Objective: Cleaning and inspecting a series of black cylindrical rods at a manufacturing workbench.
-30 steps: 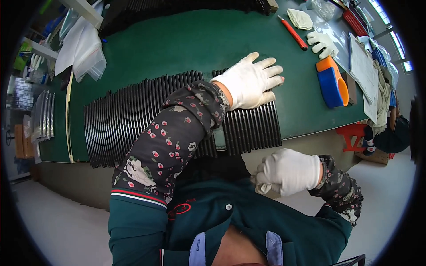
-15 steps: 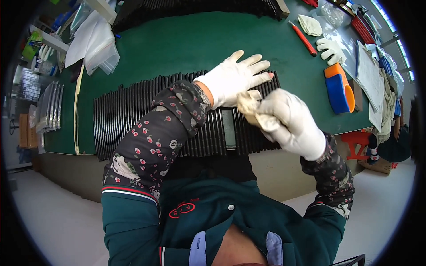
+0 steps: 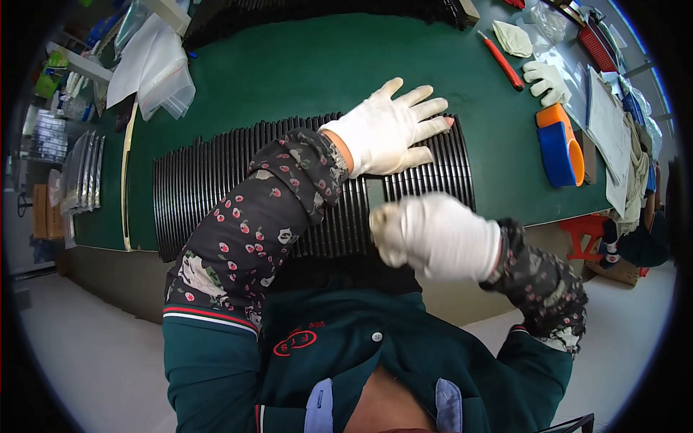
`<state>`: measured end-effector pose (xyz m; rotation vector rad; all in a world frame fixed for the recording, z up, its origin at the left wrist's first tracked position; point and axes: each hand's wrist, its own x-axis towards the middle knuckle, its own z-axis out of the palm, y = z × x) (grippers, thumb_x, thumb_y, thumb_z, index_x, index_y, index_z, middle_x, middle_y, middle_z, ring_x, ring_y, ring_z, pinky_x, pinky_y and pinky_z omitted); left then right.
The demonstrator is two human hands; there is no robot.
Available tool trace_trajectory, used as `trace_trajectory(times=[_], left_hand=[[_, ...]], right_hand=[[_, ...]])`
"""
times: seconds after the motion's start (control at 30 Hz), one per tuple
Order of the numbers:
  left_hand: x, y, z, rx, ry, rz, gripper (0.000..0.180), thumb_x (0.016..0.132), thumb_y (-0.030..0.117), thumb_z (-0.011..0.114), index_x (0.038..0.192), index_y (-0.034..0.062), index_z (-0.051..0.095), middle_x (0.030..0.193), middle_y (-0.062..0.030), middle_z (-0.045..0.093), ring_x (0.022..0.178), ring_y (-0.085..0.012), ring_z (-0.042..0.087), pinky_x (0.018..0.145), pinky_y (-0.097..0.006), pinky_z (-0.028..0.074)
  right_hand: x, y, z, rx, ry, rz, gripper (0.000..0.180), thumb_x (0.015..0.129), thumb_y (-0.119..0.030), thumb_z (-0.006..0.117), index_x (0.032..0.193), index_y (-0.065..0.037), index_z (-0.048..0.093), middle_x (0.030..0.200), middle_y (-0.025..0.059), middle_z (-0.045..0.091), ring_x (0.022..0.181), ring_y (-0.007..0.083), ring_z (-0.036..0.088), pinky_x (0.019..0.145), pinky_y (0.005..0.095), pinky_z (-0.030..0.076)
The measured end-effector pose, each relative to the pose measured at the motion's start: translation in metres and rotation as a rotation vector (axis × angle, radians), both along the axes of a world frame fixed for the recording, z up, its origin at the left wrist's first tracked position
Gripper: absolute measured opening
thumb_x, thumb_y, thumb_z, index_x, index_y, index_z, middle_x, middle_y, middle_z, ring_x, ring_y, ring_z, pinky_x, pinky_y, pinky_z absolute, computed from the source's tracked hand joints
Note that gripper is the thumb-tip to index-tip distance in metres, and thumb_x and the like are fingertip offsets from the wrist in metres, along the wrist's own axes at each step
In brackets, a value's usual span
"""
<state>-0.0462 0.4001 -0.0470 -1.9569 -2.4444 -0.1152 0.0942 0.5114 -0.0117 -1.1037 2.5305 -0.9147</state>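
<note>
A row of thin black rods (image 3: 209, 191) lies side by side along the near edge of the green table (image 3: 281, 79). My left hand (image 3: 386, 133), in a white glove with one fingertip bare, rests spread and flat over the far ends of the rods on the right. A narrow gap in the row shows green below my left palm. My right hand (image 3: 451, 234), also white-gloved, is closed round a crumpled, stained off-white cloth (image 3: 388, 232) over the near ends of the rods beside that gap. Some blur hides where the cloth touches.
More black rods (image 3: 325, 18) lie at the far edge. To the right are a red-handled tool (image 3: 503, 63), a folded cloth (image 3: 513, 38), a spare glove (image 3: 547, 82), and blue and orange tape holders (image 3: 558, 154). Plastic bags (image 3: 167, 90) sit at the far left.
My right hand has drawn the cloth down and left, toward the near ends of the rods. The left hand remains spread, shifted slightly.
</note>
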Motion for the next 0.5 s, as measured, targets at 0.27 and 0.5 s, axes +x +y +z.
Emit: trace_trajectory(times=[0.27,0.5], left_hand=[[-0.003,0.001,-0.004,-0.017,0.04,-0.014,0.059,0.094,0.042,0.048,0.144,0.0134,0.037,0.154,-0.0078,0.027,0.142,-0.0272,0.025,0.115,-0.049,0.019],[-0.001,-0.002,0.002,0.03,0.0,0.002,0.064,0.093,0.046,0.049,0.146,0.0134,0.033,0.154,-0.0111,0.024,0.144,-0.029,0.02,0.116,-0.051,0.017]], right_hand=[[-0.004,0.006,-0.009,-0.098,0.263,-0.124,0.025,0.07,-0.012,0.063,0.094,-0.008,0.058,0.076,0.009,0.059,0.069,0.0308,0.061,0.062,0.0408,0.05],[0.046,0.006,0.026,-0.019,-0.226,0.029,0.016,0.071,-0.01,0.06,0.087,-0.01,0.065,0.08,0.0066,0.066,0.074,0.0277,0.065,0.066,0.0367,0.053]])
